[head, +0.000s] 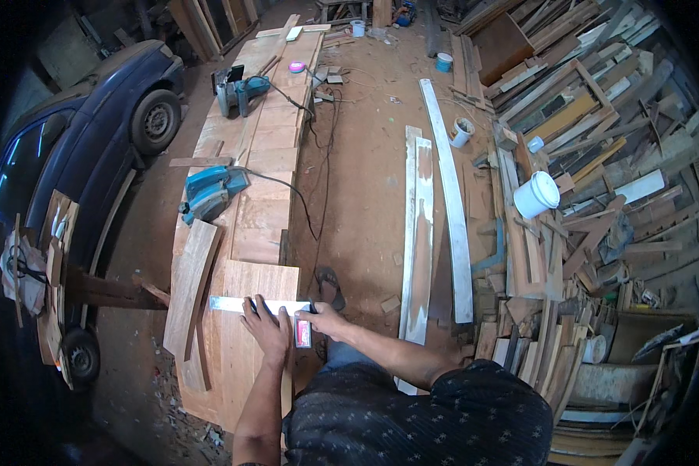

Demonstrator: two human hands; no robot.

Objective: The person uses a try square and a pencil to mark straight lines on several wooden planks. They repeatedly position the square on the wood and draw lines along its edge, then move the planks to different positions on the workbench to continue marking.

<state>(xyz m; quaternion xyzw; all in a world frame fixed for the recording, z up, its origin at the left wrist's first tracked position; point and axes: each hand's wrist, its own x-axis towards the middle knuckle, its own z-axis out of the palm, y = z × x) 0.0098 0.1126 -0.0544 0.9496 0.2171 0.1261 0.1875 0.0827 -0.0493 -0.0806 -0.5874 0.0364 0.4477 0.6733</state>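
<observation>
A try square with a metal blade (227, 303) lies across a wide wooden board (262, 279) on the long workbench. My left hand (268, 329) rests on the board with its fingers spread over the blade, pressing on it. At the board's right edge my right hand (321, 320) grips the square where blade and stock meet; the red-faced stock (303, 334) hangs down beside the edge. Both hands are close together. Whether a pencil is in either hand cannot be told.
A teal power planer (209, 189) and a circular saw (242, 90) stand farther up the bench, with cords trailing off its right side. Loose planks (192, 285) lie left of the board. Long white-painted boards (451, 204) lie on the floor at right. A car (87, 140) stands at left.
</observation>
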